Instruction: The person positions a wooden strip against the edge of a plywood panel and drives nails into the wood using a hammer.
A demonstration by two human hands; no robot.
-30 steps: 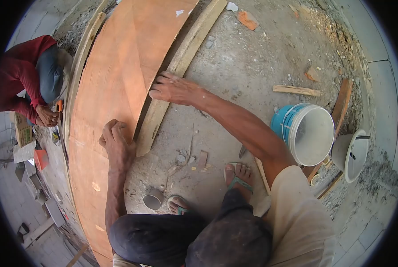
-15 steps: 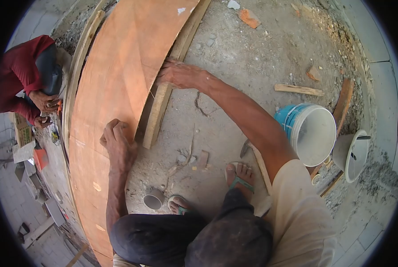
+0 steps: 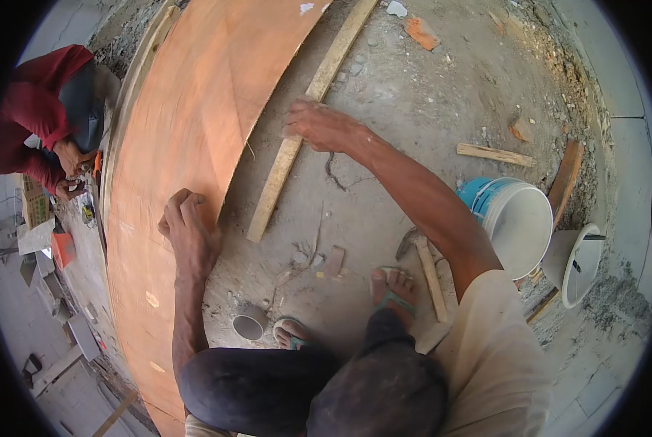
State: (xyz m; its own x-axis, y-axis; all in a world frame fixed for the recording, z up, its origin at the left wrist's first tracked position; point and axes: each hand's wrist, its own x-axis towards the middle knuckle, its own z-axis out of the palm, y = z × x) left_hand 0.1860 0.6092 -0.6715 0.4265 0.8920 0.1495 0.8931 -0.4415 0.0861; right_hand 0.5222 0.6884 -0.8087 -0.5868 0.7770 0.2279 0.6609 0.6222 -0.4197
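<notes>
A long orange-brown plywood sheet (image 3: 187,102) runs from the top down the left side of the head view. On it, close to its right edge, rests my left hand (image 3: 190,229), its fingers bent and apart, holding nothing. My right hand (image 3: 319,125) is closed around a long wooden batten (image 3: 273,193) lying at a slant on the dusty ground. A gap of bare ground separates the batten from the sheet's edge. The fingertips under my right hand are partly hidden.
A hammer (image 3: 431,280) lies near my right foot, a short grey pipe piece (image 3: 250,323) near my left. Blue-white bucket (image 3: 515,226), white tub (image 3: 582,266) and wood scrap (image 3: 495,154) are at right. Another person (image 3: 45,116) crouches beyond the sheet, holding something orange.
My right hand has shifted right with the batten, pulling it out from beside the sheet's edge and widening the gap. My left hand stays on the sheet.
</notes>
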